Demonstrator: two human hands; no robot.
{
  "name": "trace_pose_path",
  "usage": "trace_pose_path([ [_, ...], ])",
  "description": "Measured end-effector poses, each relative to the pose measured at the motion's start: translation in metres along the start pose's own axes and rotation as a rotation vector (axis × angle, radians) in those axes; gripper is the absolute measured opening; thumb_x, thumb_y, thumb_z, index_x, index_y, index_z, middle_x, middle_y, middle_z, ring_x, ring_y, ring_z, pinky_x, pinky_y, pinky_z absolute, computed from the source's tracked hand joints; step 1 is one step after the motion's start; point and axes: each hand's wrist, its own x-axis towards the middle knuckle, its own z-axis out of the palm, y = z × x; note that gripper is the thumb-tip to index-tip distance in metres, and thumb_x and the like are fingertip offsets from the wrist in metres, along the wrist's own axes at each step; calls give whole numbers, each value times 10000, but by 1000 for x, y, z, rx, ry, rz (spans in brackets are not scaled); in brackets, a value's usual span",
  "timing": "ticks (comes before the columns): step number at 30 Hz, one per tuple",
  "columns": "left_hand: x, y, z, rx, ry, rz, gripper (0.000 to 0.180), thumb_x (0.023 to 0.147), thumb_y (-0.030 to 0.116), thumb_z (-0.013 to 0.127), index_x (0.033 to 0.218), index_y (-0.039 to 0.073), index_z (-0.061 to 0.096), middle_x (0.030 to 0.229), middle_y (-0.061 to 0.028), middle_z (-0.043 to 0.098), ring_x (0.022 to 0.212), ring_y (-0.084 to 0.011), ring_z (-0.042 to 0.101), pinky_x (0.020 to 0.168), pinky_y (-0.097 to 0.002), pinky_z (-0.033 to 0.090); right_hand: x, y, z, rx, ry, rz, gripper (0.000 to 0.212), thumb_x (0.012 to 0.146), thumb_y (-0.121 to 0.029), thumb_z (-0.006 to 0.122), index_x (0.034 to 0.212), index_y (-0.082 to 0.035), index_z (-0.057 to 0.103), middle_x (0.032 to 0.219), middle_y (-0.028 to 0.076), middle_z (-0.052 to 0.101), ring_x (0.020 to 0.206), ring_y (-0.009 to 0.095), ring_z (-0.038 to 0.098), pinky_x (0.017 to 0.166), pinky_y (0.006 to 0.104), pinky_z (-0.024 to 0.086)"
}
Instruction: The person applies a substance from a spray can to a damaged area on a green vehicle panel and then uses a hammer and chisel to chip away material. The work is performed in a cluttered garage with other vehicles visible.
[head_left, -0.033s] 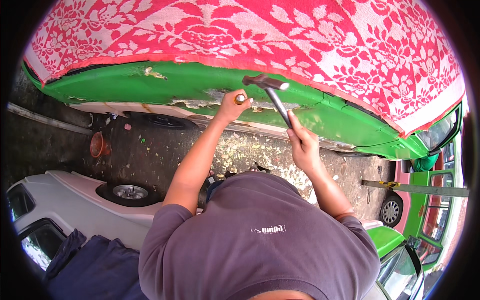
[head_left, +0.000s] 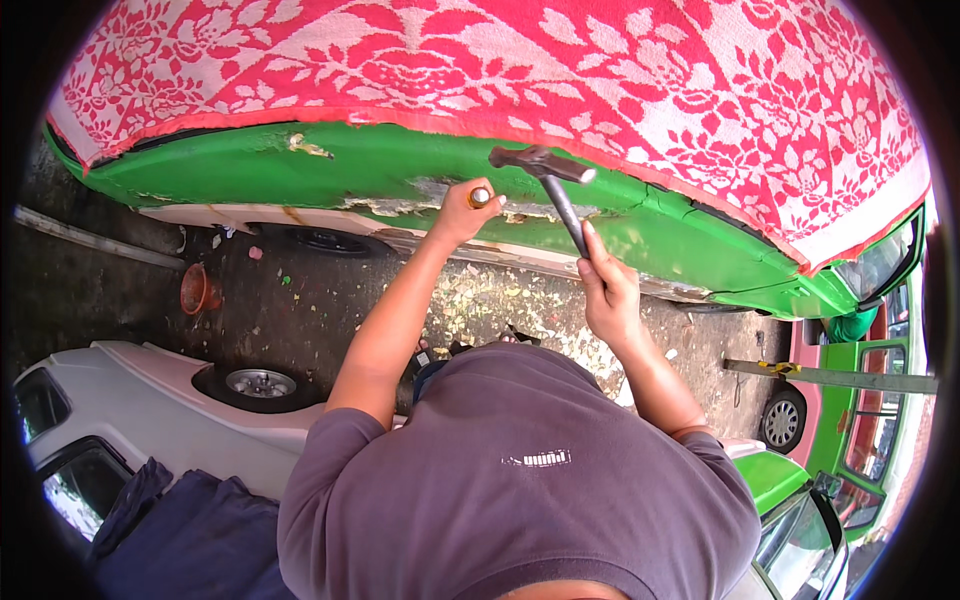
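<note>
Gripping hands (head_left: 468,215) (head_left: 612,297), metal hammer (head_left: 556,192) right, apparently cylindrical tool (head_left: 480,196) left, flaking green car panel (head_left: 390,172)

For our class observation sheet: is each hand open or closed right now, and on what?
Left hand: closed around a tool, only its end showing.
Right hand: closed around a hammer.

Greyish-purple T-shirt (head_left: 520,510) is worn; sleeves (head_left: 340,455) are cut short. Small white print (head_left: 545,459) is carried on chest. Blue legwear (head_left: 430,377) is glimpsed.
</note>
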Motion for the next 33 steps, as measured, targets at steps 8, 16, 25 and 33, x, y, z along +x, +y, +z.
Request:
trace_pose_path([
  [8,8,-3,-9,34,-71,-5,226,848,112,696,731,42,516,651,39,504,639,-39,443,575,-232,384,18,10,-15,-112,-133,121,503,923,-87,575,1399,-216,475,722,165,587,602,297,572,608,386,477],
  [16,8,2,0,77,-11,-89,180,823,113,714,744,49,566,671,39,524,657,-46,462,595,-244,411,9,24,-7,-168,-171,3,522,895,-34,595,1380,-205,504,722,139,575,589,289,568,589,373,470],
  [25,7,5,3,123,-16,-61,174,825,71,693,743,30,546,681,44,505,675,-49,448,608,-248,391,3,39,-10,-202,-214,13,525,894,-24,596,1389,-165,491,704,149,568,593,248,566,591,360,473],
  [33,5,-3,5,67,3,-76,98,790,48,712,792,41,614,685,38,541,658,-49,485,589,-237,396,14,34,-9,-225,-311,41,517,911,-88,583,1386,-268,487,771,173,612,645,323,606,596,392,484],
])
